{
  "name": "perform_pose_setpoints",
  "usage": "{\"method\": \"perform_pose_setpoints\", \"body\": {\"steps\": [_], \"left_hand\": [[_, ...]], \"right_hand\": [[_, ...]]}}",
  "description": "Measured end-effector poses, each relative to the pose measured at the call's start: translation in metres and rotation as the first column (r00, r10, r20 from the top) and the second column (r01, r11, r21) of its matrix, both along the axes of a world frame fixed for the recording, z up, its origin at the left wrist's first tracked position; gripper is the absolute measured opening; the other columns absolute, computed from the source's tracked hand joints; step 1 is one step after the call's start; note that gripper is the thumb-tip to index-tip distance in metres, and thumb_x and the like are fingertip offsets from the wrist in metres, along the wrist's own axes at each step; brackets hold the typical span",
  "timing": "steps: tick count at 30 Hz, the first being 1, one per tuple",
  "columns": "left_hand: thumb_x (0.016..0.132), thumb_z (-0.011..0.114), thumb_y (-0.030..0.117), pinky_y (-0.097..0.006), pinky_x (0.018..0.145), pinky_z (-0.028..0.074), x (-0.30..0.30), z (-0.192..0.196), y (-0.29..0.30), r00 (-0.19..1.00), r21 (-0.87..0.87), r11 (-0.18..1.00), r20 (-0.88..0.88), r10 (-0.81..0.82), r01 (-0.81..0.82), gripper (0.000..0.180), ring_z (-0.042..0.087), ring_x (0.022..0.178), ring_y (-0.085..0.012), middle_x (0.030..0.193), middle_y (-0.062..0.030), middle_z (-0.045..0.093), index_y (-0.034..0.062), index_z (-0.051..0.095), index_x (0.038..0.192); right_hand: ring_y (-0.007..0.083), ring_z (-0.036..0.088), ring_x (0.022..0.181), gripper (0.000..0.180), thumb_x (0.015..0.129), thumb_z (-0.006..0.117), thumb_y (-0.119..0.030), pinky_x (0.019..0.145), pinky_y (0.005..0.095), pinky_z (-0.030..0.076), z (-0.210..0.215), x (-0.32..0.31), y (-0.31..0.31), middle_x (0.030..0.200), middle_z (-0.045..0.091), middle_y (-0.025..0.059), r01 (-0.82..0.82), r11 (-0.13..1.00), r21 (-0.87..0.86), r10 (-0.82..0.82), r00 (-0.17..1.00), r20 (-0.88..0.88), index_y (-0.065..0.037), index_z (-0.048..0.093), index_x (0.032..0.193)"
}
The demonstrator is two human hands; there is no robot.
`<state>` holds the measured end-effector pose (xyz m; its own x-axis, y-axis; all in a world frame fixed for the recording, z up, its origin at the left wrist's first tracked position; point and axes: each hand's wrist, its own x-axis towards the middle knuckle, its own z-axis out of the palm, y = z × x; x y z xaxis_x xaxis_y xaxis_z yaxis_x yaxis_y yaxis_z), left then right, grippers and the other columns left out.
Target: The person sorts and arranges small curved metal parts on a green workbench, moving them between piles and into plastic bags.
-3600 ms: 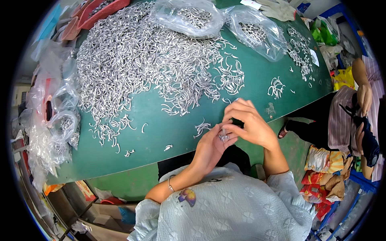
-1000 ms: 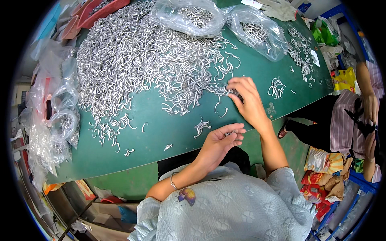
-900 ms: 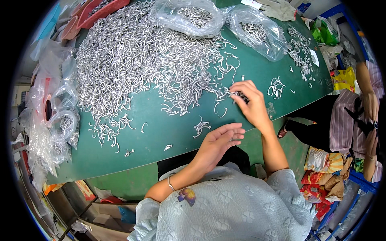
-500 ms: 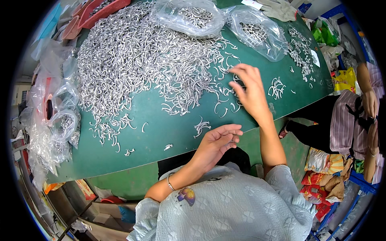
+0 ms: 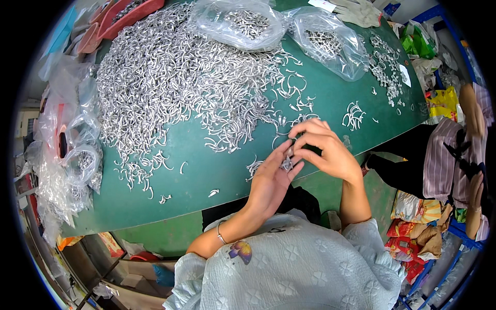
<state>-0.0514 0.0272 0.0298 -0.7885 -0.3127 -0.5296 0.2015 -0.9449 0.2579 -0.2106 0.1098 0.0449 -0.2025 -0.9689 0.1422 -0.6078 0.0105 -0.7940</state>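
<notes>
My left hand [image 5: 269,181] is half closed, palm up, above the table's near edge. In its fingers are small silver metal pieces [image 5: 287,164], whose exact shape I cannot make out. From the right, my right hand [image 5: 330,151] meets the left one. Its thumb and fingers are bent together at the left fingertips, and whatever they pinch is too small to tell. Beyond both hands lies a large heap of curved silver metal pieces [image 5: 170,77], with a few loose ones near my left hand. A small cluster of curved pieces [image 5: 354,114] lies beyond my right hand.
On the green table [image 5: 191,194] are two clear plastic bags [image 5: 199,23] of metal pieces, a red tray [image 5: 147,11], small pale pieces [image 5: 387,77] and gloves [image 5: 361,11]. More plastic bags [image 5: 46,170] line the left edge. A person in a striped top [image 5: 439,155] is at right.
My right hand has come back from the loose pieces by the heap, toward me and left, to my left hand. The left hand has risen slightly and turned its fingers upward.
</notes>
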Motion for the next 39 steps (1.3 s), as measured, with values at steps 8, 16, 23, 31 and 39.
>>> {"method": "perform_pose_setpoints", "body": {"steps": [8, 16, 23, 31, 39], "left_hand": [[0.102, 0.042, 0.02, -0.034, 0.094, 0.047, -0.002, -0.027, 0.002, 0.971, -0.084, 0.984, -0.174, -0.167, 0.154, 0.039, 0.057, 0.109, -0.0235, 0.114, -0.0137, 0.06, -0.0055, 0.047, 0.132], [0.102, 0.036, 0.018, -0.044, 0.114, 0.031, -0.011, -0.003, -0.002, 0.989, -0.07, 0.995, -0.124, -0.081, 0.072, 0.045, 0.037, 0.137, -0.036, 0.145, -0.0263, 0.038, -0.0094, 0.036, 0.139], [0.101, 0.038, 0.011, -0.044, 0.113, 0.033, -0.007, 0.003, -0.003, 0.98, 0.003, 0.998, -0.189, -0.061, 0.062, 0.043, 0.04, 0.135, -0.0356, 0.143, -0.0263, 0.04, -0.0089, 0.036, 0.139], [0.098, 0.048, 0.008, -0.024, 0.071, 0.039, 0.051, 0.015, -0.019, 0.979, -0.25, 0.953, -0.063, -0.194, 0.173, 0.028, 0.047, 0.079, -0.0096, 0.092, -0.0016, 0.053, -0.0028, 0.057, 0.122], [0.099, 0.048, 0.009, -0.023, 0.064, 0.041, 0.16, 0.005, -0.042, 0.865, -0.452, 0.819, 0.173, 0.47, -0.355, 0.025, 0.049, 0.076, -0.0098, 0.091, -0.0022, 0.056, -0.0032, 0.057, 0.119]], "right_hand": [[0.0259, 0.053, 0.096, 0.014, 0.077, 0.071, -0.007, 0.083, 0.0365, 0.037, -0.025, -0.018, -0.039, 0.097, 0.059, 0.0052, 0.346, 0.93, -0.123, -0.362, 0.812, -0.457, -0.005, 0.063, 0.088], [0.0254, 0.053, 0.097, 0.015, 0.077, 0.072, -0.008, 0.086, 0.0375, 0.037, -0.025, -0.02, -0.026, 0.097, 0.059, 0.0055, 0.321, 0.93, -0.179, -0.364, 0.869, -0.334, -0.005, 0.065, 0.09], [0.0255, 0.053, 0.098, 0.017, 0.076, 0.072, -0.008, 0.086, 0.0395, 0.037, -0.029, -0.017, -0.034, 0.096, 0.058, 0.0058, 0.34, 0.925, -0.171, -0.38, 0.837, -0.394, -0.005, 0.065, 0.091], [0.0266, 0.056, 0.096, 0.009, 0.08, 0.068, -0.003, 0.085, 0.0363, 0.038, -0.017, 0.0, -0.025, 0.098, 0.062, 0.0081, 0.375, 0.896, -0.236, -0.44, 0.818, -0.37, -0.003, 0.065, 0.088], [0.0288, 0.057, 0.086, 0.015, 0.076, 0.07, 0.003, 0.079, 0.0367, 0.043, -0.004, 0.065, -0.026, 0.091, 0.061, 0.0123, 0.201, 0.968, -0.15, -0.221, 0.966, -0.135, 0.0, 0.064, 0.09]]}}
